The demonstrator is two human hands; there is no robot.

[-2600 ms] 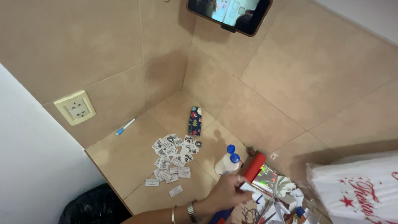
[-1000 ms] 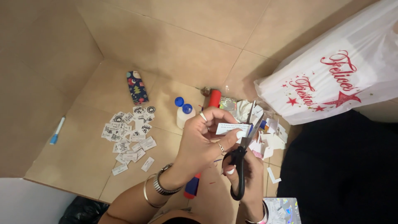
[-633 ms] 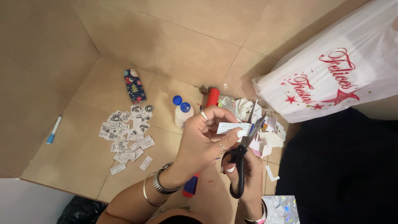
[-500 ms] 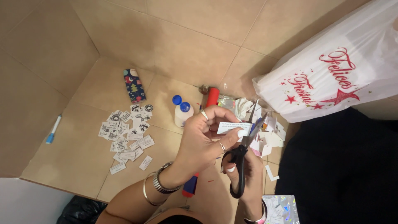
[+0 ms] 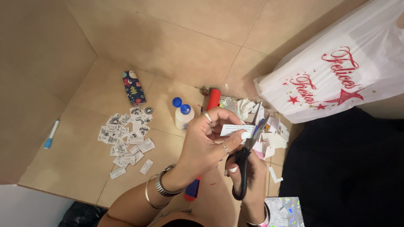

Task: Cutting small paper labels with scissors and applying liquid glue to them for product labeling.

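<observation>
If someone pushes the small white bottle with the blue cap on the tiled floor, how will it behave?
The small white bottle with the blue cap stands upright on a narrow base, so a push near the cap would probably tip it. Its round body suggests it may then roll across the smooth beige tiled floor. It looks like light plastic.

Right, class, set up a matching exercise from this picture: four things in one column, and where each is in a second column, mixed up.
Things:
1. scissors
2. paper strip
3. pile of cut slips
4. pen

Places:
A. alone on the floor tiles, far left
B. in the right hand
C. pinched in the left hand
D. spread on the floor beside the two glue bottles

Pairs: 1-B, 2-C, 3-D, 4-A
</observation>
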